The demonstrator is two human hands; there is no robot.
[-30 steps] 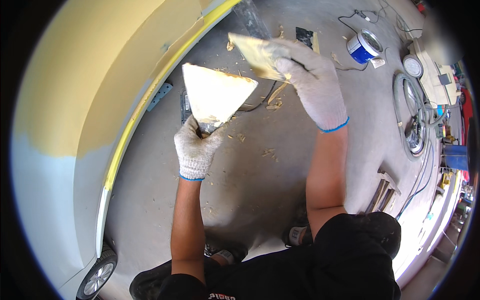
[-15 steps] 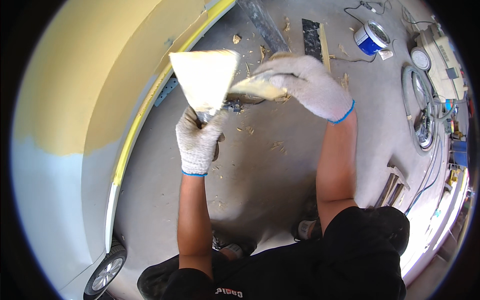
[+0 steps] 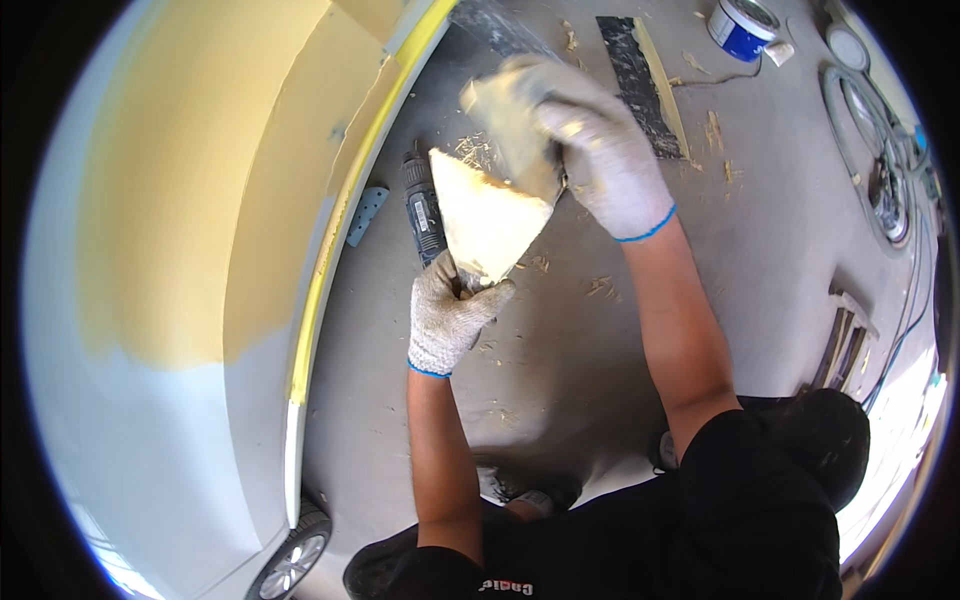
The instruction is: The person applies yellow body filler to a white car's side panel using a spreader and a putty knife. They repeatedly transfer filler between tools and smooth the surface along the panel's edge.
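My left hand (image 3: 446, 318), in a pale knit glove, grips the handle of a wide putty knife (image 3: 490, 222). Its fan-shaped blade points away from me and is covered with pale yellow filler. Beyond and to the right, my gloved right hand (image 3: 612, 165) is closed on a second spreader (image 3: 512, 130), smeared with yellow filler and blurred by motion. That spreader is close to the far edge of the left blade; whether they touch, I cannot tell. To the left stands a vehicle panel (image 3: 255, 240), partly coated in yellow filler above grey-white paint.
A black power tool (image 3: 424, 215) lies on the floor behind the left blade, near a blue perforated sanding sheet (image 3: 367, 215). A dark board (image 3: 640, 90), a blue-and-white bucket (image 3: 742, 28), a coiled hose (image 3: 850, 130) and scattered dried scraps are further off. A wheel (image 3: 292, 562) shows lower left.
The view has shifted, with the panel now further right. The left putty knife has tilted and sits lower in view. My right hand has swung its spreader up beyond the left blade.
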